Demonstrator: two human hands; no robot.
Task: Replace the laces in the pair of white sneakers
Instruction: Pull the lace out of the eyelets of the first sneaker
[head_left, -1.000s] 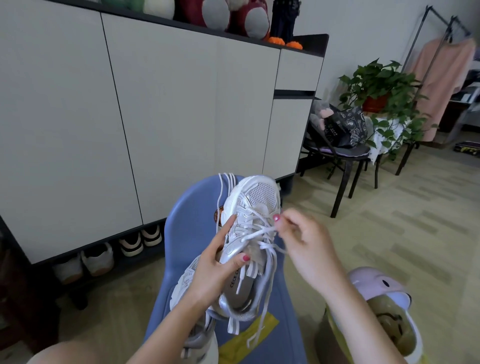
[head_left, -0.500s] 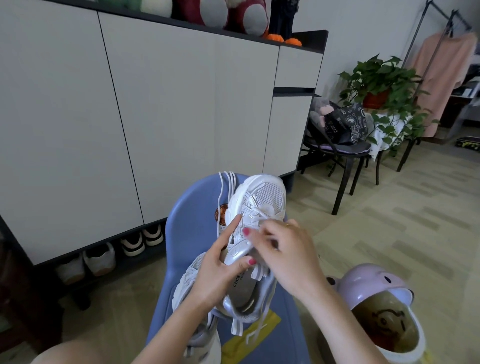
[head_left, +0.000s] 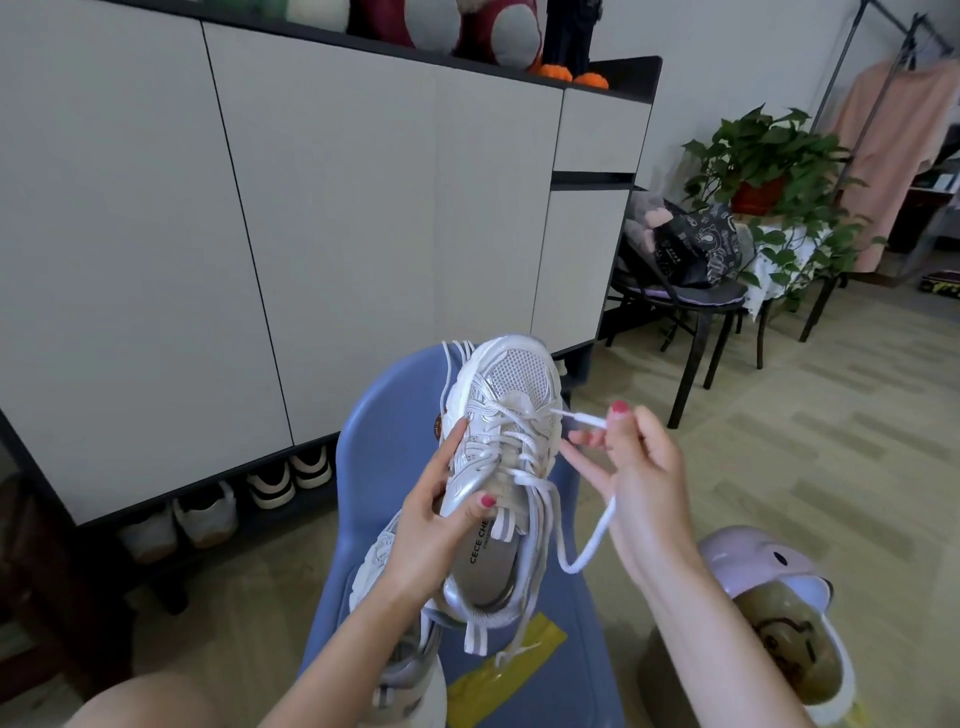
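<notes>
White mesh and silver trim mark the sneaker (head_left: 501, 467) I am working on, held up in front of me with its toe pointing away and up and its heel opening toward me, so its long axis runs nearly straight out from my chest. My left hand (head_left: 436, 514) grips it by the left side, thumb over the collar, fingers curled behind the sole. My right hand (head_left: 631, 467) sits just beside the shoe's right side and pinches the tip end of the lace (head_left: 582, 417) between thumb and forefinger. From that pinch the lace runs left to an eyelet near the toe; a slack loop hangs below my right hand and swings back to the lower eyelets. I judge the coming move turns on that short taut stretch: the right hand is the nearer one, and the pull goes sideways, away from the shoe, across its long axis.

Below the raised shoe, the second sneaker (head_left: 395, 670) lies on the blue chair (head_left: 395, 415) that serves as my surface, close to a yellow packet (head_left: 498, 670). More laces (head_left: 457, 348) drape over the chair's back edge. Around it I see pale cabinets (head_left: 311, 234), shoes tucked beneath them, a lilac bin (head_left: 769, 571) at my right, a dark chair (head_left: 696, 306) with a bag, a potted plant (head_left: 769, 156) and a clothes rack.
</notes>
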